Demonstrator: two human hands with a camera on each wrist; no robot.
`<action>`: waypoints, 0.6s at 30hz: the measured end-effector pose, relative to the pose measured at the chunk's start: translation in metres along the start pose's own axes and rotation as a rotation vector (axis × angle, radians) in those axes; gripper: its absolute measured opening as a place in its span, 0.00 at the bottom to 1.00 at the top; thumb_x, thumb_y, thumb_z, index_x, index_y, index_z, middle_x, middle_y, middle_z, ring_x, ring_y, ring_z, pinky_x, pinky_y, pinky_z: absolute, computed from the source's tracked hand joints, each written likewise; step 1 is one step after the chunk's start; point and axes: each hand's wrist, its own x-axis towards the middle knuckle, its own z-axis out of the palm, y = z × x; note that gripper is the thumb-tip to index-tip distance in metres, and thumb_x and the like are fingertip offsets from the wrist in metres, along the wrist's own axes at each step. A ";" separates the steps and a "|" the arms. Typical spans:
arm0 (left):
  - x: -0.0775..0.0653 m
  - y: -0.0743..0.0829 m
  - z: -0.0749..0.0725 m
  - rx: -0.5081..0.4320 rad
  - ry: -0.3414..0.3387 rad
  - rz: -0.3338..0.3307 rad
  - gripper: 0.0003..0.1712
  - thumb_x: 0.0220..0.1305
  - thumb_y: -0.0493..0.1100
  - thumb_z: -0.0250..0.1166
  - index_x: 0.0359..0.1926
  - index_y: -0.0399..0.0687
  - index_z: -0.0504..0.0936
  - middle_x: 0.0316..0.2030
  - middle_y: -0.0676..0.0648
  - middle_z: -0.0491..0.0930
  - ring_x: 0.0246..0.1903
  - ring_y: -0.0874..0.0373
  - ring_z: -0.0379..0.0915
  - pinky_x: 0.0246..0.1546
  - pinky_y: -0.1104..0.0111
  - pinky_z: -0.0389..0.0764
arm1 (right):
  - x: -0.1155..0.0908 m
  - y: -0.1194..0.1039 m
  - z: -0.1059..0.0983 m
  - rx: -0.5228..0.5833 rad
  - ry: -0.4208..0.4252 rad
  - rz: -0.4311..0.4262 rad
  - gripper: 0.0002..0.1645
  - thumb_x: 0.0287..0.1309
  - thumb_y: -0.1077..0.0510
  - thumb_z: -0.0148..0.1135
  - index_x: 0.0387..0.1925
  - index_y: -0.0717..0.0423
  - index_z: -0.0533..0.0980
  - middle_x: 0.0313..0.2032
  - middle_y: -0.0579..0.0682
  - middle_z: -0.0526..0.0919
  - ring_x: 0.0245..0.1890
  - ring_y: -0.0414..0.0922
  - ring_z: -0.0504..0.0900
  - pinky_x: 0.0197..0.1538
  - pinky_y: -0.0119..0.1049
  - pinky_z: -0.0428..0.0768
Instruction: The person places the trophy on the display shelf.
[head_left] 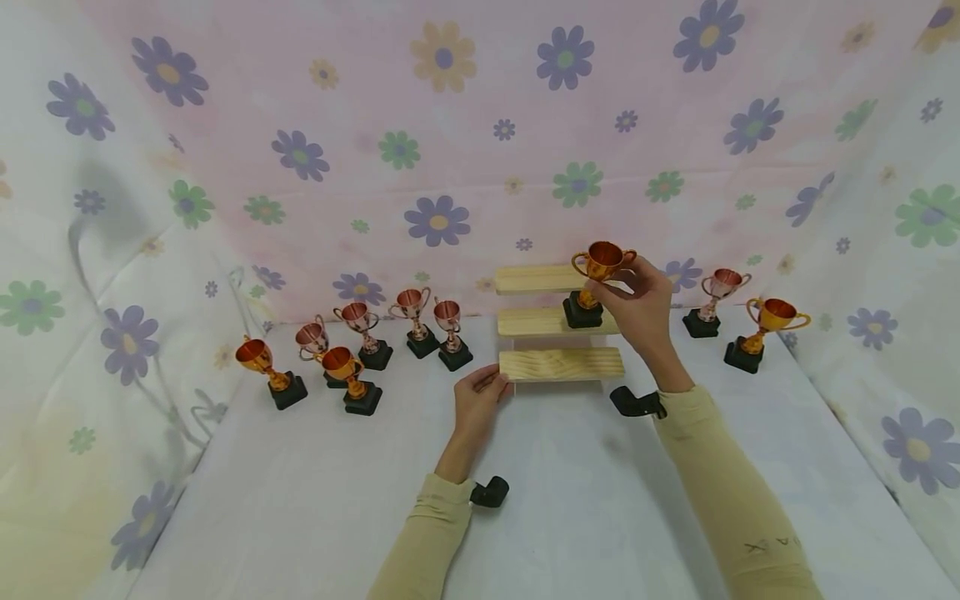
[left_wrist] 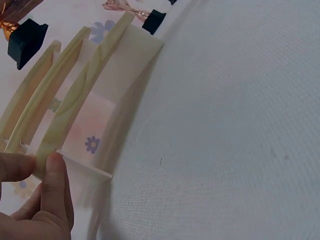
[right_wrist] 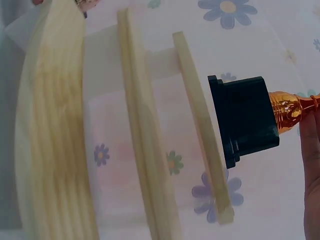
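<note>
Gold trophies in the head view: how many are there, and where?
4: the leftmost trophy, the front trophy just right of it, the held trophy in the right hand, and the rightmost trophy, right of the wooden shelves.

Right hand high, left hand lower.
Both sleeved arms reach forward, the fingers of each hand pinching.

White-clothed table, probably, beneath trophies and wooden shelf

Six trophies stand left of the rack, two trophies right; held trophy seemingly above far shelf.
</note>
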 end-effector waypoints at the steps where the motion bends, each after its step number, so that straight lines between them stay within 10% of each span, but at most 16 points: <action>1: 0.000 0.000 0.000 -0.002 0.001 -0.004 0.17 0.68 0.27 0.63 0.57 0.25 0.78 0.43 0.39 0.80 0.36 0.62 0.80 0.46 0.70 0.88 | 0.002 0.000 0.003 0.013 -0.004 0.003 0.19 0.51 0.77 0.72 0.44 0.60 0.82 0.44 0.48 0.84 0.42 0.42 0.86 0.47 0.29 0.87; 18: 0.002 -0.003 0.000 -0.010 0.005 -0.002 0.17 0.68 0.27 0.63 0.56 0.26 0.79 0.43 0.40 0.81 0.37 0.62 0.81 0.46 0.69 0.88 | 0.038 0.004 0.053 0.082 -0.095 0.019 0.16 0.51 0.75 0.73 0.39 0.62 0.77 0.43 0.44 0.85 0.41 0.43 0.86 0.45 0.31 0.88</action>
